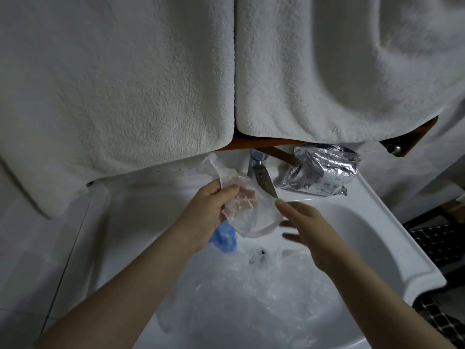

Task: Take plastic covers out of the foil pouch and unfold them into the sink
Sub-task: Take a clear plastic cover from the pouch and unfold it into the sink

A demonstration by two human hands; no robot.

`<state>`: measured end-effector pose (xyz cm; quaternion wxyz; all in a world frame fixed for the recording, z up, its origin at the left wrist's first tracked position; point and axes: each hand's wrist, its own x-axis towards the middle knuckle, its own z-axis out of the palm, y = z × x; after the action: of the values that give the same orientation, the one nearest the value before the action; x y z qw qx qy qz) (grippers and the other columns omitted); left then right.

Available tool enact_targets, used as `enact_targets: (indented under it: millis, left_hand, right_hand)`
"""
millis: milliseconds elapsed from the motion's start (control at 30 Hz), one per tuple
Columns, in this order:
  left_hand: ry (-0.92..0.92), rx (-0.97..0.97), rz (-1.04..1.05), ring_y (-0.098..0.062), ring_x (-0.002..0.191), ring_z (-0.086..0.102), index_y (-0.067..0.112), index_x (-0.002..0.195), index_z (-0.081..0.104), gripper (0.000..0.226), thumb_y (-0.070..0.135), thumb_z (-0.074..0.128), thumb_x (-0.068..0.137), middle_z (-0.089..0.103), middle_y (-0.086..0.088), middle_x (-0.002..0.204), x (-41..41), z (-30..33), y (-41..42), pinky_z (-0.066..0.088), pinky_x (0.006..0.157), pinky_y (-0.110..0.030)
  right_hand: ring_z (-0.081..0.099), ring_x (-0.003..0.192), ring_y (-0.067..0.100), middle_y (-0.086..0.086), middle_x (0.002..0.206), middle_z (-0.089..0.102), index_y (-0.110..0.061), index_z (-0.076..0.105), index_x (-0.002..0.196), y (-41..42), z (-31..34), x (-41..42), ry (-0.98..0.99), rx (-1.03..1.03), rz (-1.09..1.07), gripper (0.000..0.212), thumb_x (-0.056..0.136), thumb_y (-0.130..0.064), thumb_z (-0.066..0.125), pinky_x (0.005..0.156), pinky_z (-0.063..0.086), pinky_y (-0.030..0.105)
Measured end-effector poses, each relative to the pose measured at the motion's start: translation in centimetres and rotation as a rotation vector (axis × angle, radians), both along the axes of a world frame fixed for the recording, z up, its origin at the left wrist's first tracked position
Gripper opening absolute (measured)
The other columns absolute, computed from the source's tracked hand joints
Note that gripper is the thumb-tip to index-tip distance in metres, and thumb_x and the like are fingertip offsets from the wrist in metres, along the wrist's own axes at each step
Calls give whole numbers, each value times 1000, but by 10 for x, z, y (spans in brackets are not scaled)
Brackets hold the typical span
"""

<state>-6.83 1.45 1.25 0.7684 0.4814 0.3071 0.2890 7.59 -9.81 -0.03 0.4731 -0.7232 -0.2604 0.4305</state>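
Observation:
Above the white sink (392,238), my left hand (208,210) grips a folded clear plastic cover (254,217) that hangs from its fingers. My right hand (309,230) is just right of it, fingers spread, with the thumb tip touching the cover's right edge. Several clear covers (254,285) lie crumpled in the sink bowl. A blue cover (225,236) shows under my left hand. The silver foil pouch (319,172) lies on the sink's back right ledge.
Two white towels (125,84) hang from a wooden rail just above the sink and fill the upper view. A chrome tap (258,165) stands at the back centre of the sink. A dark mat (435,243) covers the floor at right.

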Motion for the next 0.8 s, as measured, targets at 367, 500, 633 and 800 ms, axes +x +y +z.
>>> enact_targets:
  millis: [367,500,633,800]
  left_hand:
    - [35,82,-120,-13,88,69,17,101,64,26,30,62,78,74,1,89,9,7,-7,54,79,-30]
    - [263,275,-40,-23,88,70,11,99,68,25,27,67,79,74,-6,91,14,5,-9,53,85,-36]
    - [310,269,6,-22,54,64,9,86,62,9,6,53,90,68,-3,60,21,9,-11,44,45,-21]
    - [171,-38,-90,-16,44,62,12,87,63,30,-5,38,92,66,-10,57,33,13,-25,36,36,-16]
  right_hand:
    - [62,71,19,8,75,67,-5,67,88,7,10,13,343,301,13,17,77,-17,62,65,55,24]
    - [56,58,17,4,65,63,-10,70,76,3,23,29,206,298,132,13,79,-19,61,51,47,23]
    - [32,40,8,-2,47,40,3,62,72,0,27,46,159,262,118,25,92,-2,48,43,24,18]
    - [22,34,3,-8,42,27,-14,58,66,-10,30,64,536,339,124,20,82,-7,49,39,14,17]
